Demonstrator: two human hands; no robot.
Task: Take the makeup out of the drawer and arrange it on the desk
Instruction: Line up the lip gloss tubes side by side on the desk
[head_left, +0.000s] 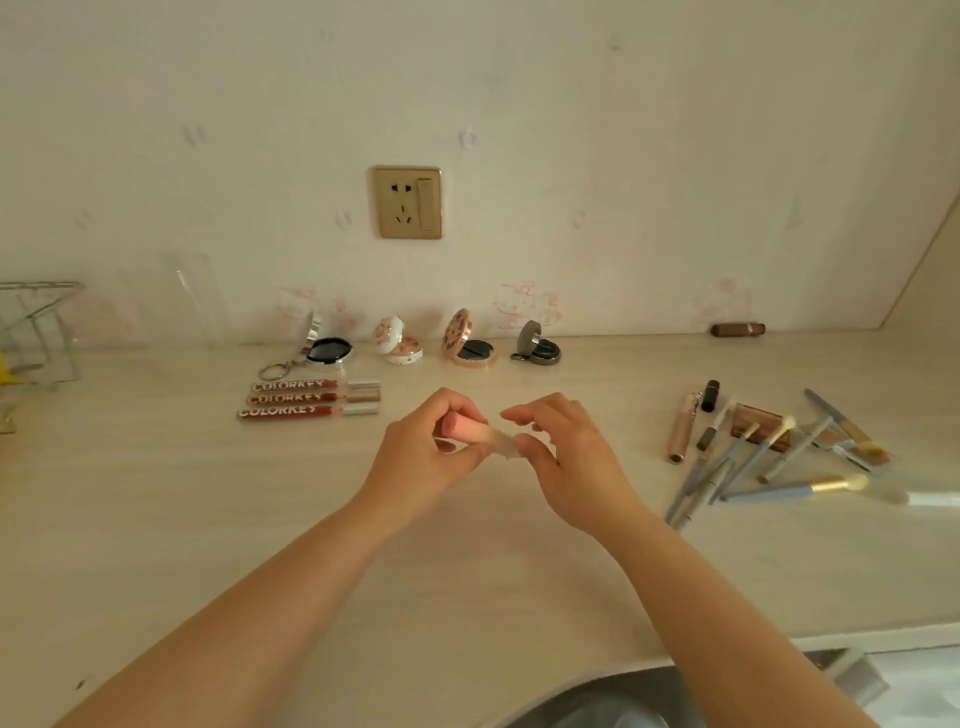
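The open drawer (852, 670) shows at five o'clock, just under the surface (208, 519) edge. Progress looks well advanced: compacts (470, 340) and three lip glosses (309, 398) are lined up at eleven o'clock, while the brushes (753, 462) at three o'clock lie jumbled. The left hand (431, 452) grips a pink tube (465, 425) at centre; the right hand (561, 452) pinches its clear end.

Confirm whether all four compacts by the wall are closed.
No: the four compacts by the wall all stand with their lids raised, showing the pans inside.
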